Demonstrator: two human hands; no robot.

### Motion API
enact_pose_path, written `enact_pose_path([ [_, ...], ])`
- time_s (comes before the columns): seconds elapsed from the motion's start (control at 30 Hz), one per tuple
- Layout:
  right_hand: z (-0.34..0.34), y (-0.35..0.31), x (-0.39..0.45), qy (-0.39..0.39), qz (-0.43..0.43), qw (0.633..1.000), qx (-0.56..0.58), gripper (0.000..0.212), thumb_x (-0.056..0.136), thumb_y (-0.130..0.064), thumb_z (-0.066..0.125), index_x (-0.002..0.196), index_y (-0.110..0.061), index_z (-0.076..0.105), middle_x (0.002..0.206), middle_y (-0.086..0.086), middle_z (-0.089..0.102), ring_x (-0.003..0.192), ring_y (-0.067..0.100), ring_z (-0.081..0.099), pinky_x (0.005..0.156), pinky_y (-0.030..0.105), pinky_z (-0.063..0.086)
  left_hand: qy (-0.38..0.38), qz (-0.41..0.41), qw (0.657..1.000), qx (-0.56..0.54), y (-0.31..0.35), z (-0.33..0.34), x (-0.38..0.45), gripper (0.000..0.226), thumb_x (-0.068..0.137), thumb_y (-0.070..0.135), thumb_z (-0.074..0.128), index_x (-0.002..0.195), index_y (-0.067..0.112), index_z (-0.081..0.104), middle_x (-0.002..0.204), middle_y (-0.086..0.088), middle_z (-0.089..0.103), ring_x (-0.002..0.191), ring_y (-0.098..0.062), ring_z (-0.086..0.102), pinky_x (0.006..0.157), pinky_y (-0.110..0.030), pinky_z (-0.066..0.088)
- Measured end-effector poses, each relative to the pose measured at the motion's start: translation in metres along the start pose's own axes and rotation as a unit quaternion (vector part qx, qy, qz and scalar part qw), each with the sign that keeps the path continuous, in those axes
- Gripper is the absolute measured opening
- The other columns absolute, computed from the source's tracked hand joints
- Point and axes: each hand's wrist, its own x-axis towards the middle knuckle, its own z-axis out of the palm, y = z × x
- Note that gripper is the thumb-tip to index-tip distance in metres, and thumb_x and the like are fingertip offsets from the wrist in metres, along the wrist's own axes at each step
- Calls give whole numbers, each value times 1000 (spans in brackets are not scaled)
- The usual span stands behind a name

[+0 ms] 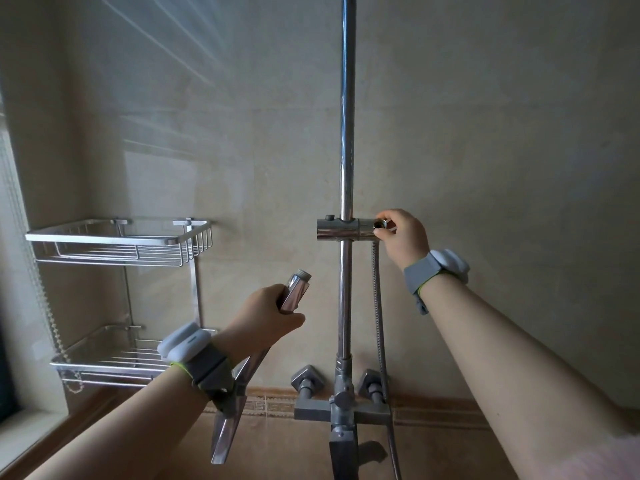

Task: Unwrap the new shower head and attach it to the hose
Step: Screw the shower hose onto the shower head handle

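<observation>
My left hand (268,315) grips the chrome shower head (296,289) by its handle. The threaded end points up and to the right, and the flat head (227,431) hangs below my wrist. My right hand (403,237) pinches the metal nut at the hose end (382,224), which sits in the chrome slider bracket (341,229) on the vertical rail (346,133). The ribbed metal hose (379,306) drops from the bracket down to the mixer valve. The threaded end and the hose nut are well apart. No wrapping shows on the shower head.
A two-tier wire corner shelf (121,244) is fixed to the wall at left. The mixer valve (341,407) with its two wall fittings sits low on the tiled wall. A beaded blind cord (38,289) hangs by the window ledge at far left.
</observation>
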Motion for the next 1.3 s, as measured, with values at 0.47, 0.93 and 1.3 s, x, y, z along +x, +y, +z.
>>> enact_pose_path([
  [0.47,-1,4,5,-9,11,1000,17,24,81,-5,59,103,3,59,108,19,63,94,32,59,80,28,41,-12,3,1000,4,2,12,14,26,65,19,65,81,2,56,64,-8,51,57,-26,48,62,-43,49],
  [0.93,27,25,1,-80,247,922,288,19,90,4,41,81,-3,55,74,9,54,36,3,59,43,12,48,-46,4,999,6,-2,25,17,28,66,24,65,84,4,58,64,-6,53,57,-24,49,61,-34,45],
  [1.3,23,30,11,-10,216,950,225,30,84,8,38,102,8,62,61,3,57,32,1,53,41,13,46,-48,-6,999,12,-9,21,16,22,71,14,65,87,0,58,65,-7,54,55,-23,49,59,-33,44],
])
